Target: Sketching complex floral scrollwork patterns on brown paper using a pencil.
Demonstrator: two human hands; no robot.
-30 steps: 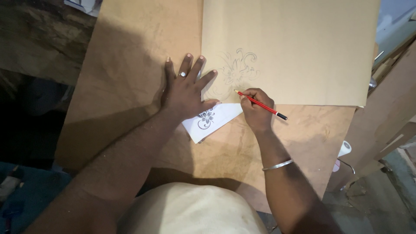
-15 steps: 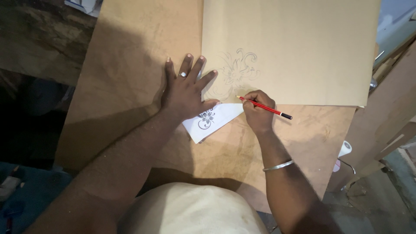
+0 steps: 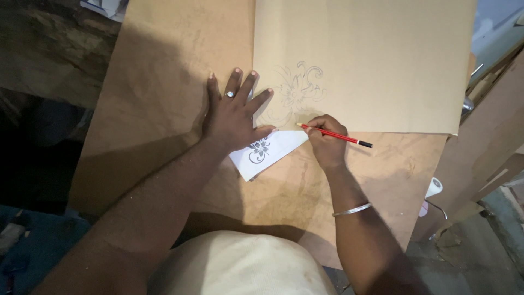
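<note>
Left hand lies flat with fingers spread on the brown surface, fingertips over one pale board at two o'clock and thumb on one white paper slip at five o'clock. Right hand is clamped on one red pencil, tip on the board's flower sketch. Since the earlier frame, the pencil has tilted flatter; both hands have stayed in place.

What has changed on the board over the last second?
Very little. The right hand tilted the red pencil slightly, its tip shifting a touch along the lower edge of the floral drawing. It was gripped throughout. The left hand stayed spread flat on the pale sheet, and the white paper pattern did not move.
</note>
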